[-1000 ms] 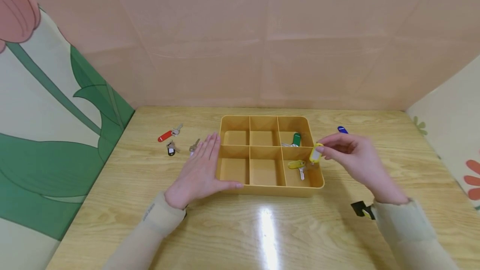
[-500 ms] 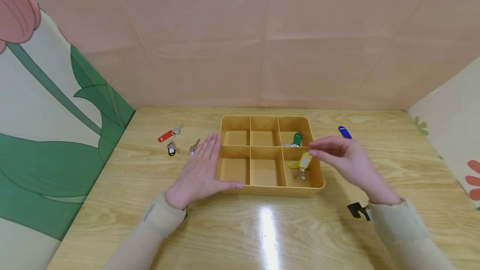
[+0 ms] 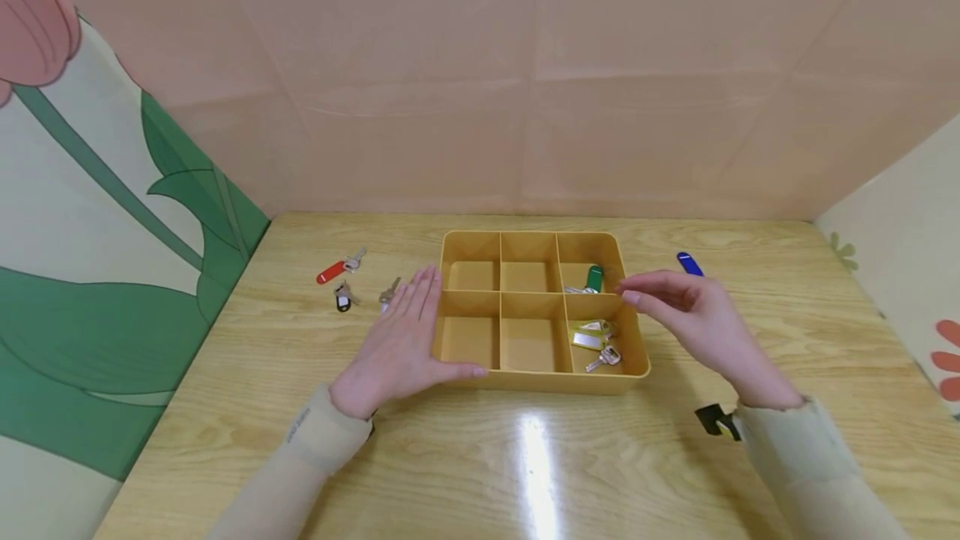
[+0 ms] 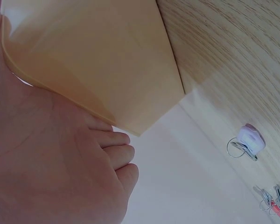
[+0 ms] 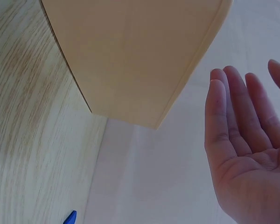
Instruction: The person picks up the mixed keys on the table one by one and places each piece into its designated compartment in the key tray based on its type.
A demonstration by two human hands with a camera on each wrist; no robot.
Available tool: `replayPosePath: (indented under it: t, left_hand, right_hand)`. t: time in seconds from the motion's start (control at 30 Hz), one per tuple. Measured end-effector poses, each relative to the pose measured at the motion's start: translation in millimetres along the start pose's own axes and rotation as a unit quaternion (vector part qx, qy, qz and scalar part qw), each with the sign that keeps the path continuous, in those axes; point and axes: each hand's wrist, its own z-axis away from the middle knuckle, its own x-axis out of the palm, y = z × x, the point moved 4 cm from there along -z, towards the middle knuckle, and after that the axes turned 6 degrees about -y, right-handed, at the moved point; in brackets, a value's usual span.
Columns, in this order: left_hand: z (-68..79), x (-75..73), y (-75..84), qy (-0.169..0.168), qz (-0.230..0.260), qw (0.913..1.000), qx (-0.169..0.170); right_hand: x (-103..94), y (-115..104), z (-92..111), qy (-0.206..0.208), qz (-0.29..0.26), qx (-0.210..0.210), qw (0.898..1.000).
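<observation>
A yellow-orange box [image 3: 540, 383], divided into several compartments, stands on the wooden table. My left hand [image 3: 401, 344] rests along its left side, fingers straight and thumb over the front rim; the left wrist view shows the palm [image 4: 51, 154] against the wall. In the front right compartment lie two yellow key tags [image 3: 588, 341] with keys [image 3: 604, 359]. A green key tag [image 3: 595, 278] with a key is in the compartment behind. Over the right rim hovers my right hand [image 3: 693, 319], holding nothing; its fingers [image 5: 245, 112] are extended in the right wrist view.
Left of the box lie a red key tag [image 3: 330, 272] and a black key tag [image 3: 342, 303], both with keys. A pale lilac key tag [image 4: 251, 138] lies nearer the box. To its right is a blue key tag [image 3: 690, 264]. A pink-covered wall [image 3: 525, 107] rises behind.
The right hand moved left over the front right compartment and let go of a yellow-tagged key, which now lies beside the other yellow one. The left hand stayed put.
</observation>
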Motion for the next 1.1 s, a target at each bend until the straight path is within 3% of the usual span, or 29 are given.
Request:
replayPosePath:
  t: [0.43,1.1]
  left_hand:
    - [1.2,-0.3,0.6,0.005,0.004,1.0,0.003]
    - [0.9,-0.2,-0.2,0.005,0.007,1.0,0.005]
  right_hand:
    - [-3.9,-2,1,0.031,0.001,0.027,0.999]
    - [-15.3,6,3,0.047,0.007,0.05,0.998]
